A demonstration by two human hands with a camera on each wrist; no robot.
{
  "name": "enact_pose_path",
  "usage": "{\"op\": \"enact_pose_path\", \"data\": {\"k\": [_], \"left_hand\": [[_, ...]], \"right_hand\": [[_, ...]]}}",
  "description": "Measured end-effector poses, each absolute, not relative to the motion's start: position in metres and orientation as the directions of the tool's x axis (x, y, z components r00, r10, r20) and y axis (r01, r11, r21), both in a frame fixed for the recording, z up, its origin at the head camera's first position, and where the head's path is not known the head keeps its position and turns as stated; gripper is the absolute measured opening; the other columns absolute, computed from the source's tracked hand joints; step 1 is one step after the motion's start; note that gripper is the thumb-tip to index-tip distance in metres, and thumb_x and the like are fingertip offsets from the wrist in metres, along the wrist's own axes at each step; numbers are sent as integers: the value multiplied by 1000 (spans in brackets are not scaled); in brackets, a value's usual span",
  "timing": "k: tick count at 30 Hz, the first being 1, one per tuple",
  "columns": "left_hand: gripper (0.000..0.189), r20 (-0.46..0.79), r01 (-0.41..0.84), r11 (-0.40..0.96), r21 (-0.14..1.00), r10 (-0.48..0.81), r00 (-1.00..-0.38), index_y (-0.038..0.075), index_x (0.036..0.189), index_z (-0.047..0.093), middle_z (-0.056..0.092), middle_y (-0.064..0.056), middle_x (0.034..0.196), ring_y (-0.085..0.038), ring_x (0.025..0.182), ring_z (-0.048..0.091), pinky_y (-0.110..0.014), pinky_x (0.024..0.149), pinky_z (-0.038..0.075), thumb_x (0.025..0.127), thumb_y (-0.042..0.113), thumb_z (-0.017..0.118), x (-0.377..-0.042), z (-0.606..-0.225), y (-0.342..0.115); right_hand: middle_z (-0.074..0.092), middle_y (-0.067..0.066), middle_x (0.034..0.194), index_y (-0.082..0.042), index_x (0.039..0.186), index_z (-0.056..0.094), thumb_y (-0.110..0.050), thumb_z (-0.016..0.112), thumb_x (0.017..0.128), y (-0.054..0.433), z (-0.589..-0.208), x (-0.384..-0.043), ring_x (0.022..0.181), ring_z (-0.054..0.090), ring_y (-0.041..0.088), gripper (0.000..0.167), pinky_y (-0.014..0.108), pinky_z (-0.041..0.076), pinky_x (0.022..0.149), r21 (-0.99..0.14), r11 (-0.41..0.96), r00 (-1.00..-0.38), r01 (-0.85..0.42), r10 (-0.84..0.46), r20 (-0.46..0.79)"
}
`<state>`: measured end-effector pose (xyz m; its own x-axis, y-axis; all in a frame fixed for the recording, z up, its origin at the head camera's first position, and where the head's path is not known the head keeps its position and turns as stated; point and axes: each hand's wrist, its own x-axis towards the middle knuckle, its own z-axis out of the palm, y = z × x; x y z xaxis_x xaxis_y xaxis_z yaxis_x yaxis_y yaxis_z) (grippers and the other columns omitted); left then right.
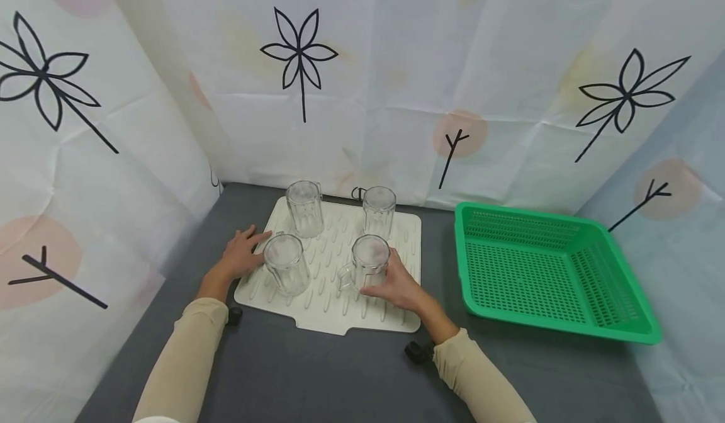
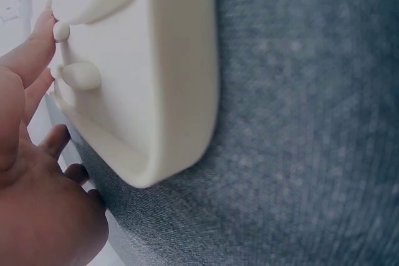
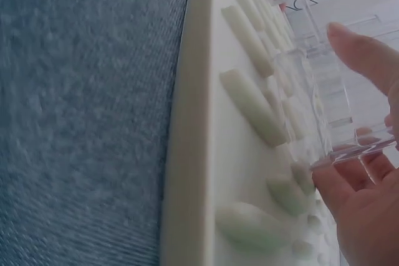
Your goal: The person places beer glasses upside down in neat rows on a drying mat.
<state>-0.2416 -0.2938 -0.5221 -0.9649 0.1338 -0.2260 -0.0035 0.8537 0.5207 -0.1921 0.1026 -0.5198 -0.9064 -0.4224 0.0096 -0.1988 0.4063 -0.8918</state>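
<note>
A white ridged drying mat [image 1: 320, 320] lies on the dark cloth, with clear glass mugs standing on it in two rows. My right hand [image 1: 401, 284] holds the front right glass mug [image 1: 369, 260], thumb on the near side; its handle points left. In the right wrist view the thumb and fingers lie around the clear mug [image 3: 340, 95], low over the ridges. My left hand [image 1: 240, 254] rests at the mat's left edge, fingertips touching it, beside the front left mug [image 1: 287, 265]. Behind stand the back left mug [image 1: 306, 210] and back right mug [image 1: 379, 212].
A green perforated plastic basket [image 1: 557, 332] stands to the right of the mat. White cloth walls [image 1: 391, 114] with flower drawings enclose the back and sides, close behind the mat. The dark grey cloth [image 1: 317, 379] covers the table.
</note>
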Motion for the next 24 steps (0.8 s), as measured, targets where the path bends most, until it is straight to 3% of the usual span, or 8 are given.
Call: {"op": "enact_pose_path", "data": {"k": [18, 24], "left_hand": [[59, -237, -39, 843, 536, 106, -966, 13, 158, 39, 8, -27, 170, -60, 153, -4, -83, 115, 7, 103, 24, 57, -242, -521, -287], [59, -233, -24, 854, 520, 115, -966, 13, 158, 39, 8, -28, 169, -60, 153, -3, -82, 115, 8, 103, 26, 56, -241, -523, -292]], "right_hand": [[34, 13, 154, -13, 160, 21, -16, 88, 80, 102, -501, -179, 145, 40, 29, 105, 54, 40, 120, -884, 430, -914, -181, -405, -10], [31, 16, 158, -11, 162, 18, -20, 89, 80, 105, -485, -174, 146, 40, 29, 109, 50, 41, 120, -863, 483, -928, -144, -370, -52]]}}
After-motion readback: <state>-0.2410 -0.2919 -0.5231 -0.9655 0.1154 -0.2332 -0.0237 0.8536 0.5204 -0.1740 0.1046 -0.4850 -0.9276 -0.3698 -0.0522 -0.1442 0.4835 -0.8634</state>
